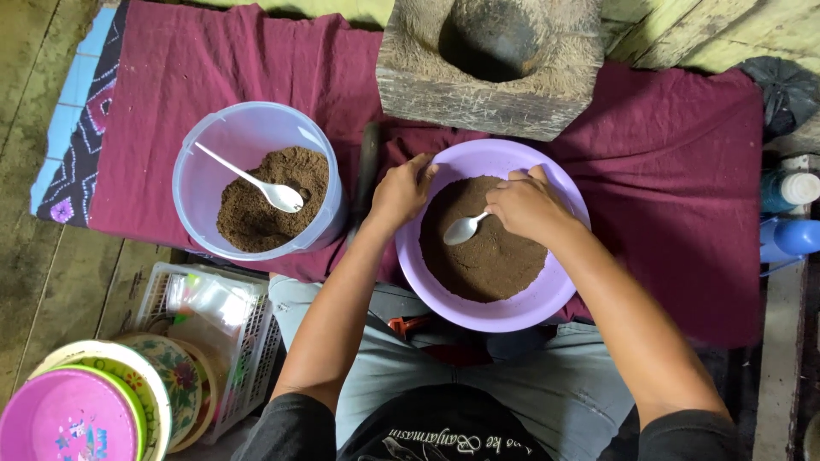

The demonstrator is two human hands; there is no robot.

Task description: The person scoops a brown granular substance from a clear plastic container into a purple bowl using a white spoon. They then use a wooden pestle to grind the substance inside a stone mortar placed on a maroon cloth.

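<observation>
A maroon cloth [675, 196] covers most of the floor, with a patterned blue-and-black mat [81, 128] showing at its far left edge. At the far side, in the middle, sits a heavy wooden mortar block [487, 81] with a dark round hollow. Just near of it lies the lilac basin [559, 299], resting against the person's lap and filled with brown powder [487, 260]. To the left stands a pale blue tub [205, 183] holding a smaller heap of the same powder, and a white plastic spoon [256, 181] lies in it — its bowl on the powder, its handle leaning on the tub's wall.

Near left, a white slotted basket [248, 341] sits beside a stack of coloured plates [94, 401]. At the right edge are blue bottles [790, 213] and a dark bag [786, 90].

The left hand [400, 192] grips the far left rim of the basin, fingers curled over the edge. The right hand [525, 205] is closed around the handle of a second spoon [464, 229] — its bowl points left and rests on the powder's surface, near the far side of the basin.
</observation>
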